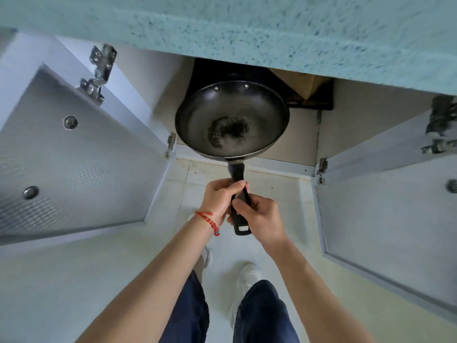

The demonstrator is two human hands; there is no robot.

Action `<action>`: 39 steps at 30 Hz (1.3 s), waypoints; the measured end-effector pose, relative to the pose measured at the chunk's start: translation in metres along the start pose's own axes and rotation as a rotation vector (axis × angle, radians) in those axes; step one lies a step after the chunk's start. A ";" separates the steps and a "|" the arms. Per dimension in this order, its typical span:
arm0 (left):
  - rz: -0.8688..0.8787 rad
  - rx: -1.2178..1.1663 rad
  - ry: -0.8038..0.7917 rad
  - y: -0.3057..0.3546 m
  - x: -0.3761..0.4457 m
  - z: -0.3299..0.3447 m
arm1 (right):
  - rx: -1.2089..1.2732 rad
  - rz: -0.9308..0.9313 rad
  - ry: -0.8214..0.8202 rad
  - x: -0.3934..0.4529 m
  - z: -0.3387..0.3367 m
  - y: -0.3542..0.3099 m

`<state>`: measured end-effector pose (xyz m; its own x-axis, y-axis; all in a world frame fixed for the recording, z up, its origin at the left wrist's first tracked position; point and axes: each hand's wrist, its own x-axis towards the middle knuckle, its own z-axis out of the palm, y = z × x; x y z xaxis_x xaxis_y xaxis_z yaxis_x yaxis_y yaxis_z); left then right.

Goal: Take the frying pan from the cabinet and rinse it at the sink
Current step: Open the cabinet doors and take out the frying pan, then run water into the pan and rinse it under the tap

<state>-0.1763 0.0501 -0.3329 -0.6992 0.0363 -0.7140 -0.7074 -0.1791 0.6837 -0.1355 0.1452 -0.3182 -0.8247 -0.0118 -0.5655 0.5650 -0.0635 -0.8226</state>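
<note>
Nearest, below the hands, are two legs in dark trousers and two white shoes, the left shoe mostly hidden behind the left forearm. Two hands grip one black handle: the left hand is wrapped around it higher up, with one red bracelet on its wrist, and the right hand curls around it just below, fingers closed tight. Beyond the hands, the single frying pan hangs in the air in front of the open cabinet, with a dark scorched patch in its middle (two rivets show on its far wall). Two cabinet doors stand open, one to the left and one to the right, both cut off by the frame. Behind the pan lies a dark object with blurred lettering, hard to identify. A speckled countertop hides the cabinet's upper part.
</note>
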 end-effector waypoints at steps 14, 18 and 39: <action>0.062 0.162 -0.054 0.040 -0.188 -0.011 | 0.162 0.002 -0.110 -0.171 0.023 -0.057; 0.055 0.210 -0.145 0.040 -0.217 -0.030 | 0.158 -0.035 -0.029 -0.209 0.047 -0.055; -0.107 0.587 -0.475 -0.062 -0.350 -0.054 | 0.521 -0.026 0.380 -0.401 0.095 0.034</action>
<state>0.1175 -0.0047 -0.1336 -0.4991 0.4666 -0.7302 -0.6199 0.3966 0.6771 0.2125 0.0529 -0.1138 -0.7171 0.3446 -0.6058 0.3793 -0.5361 -0.7541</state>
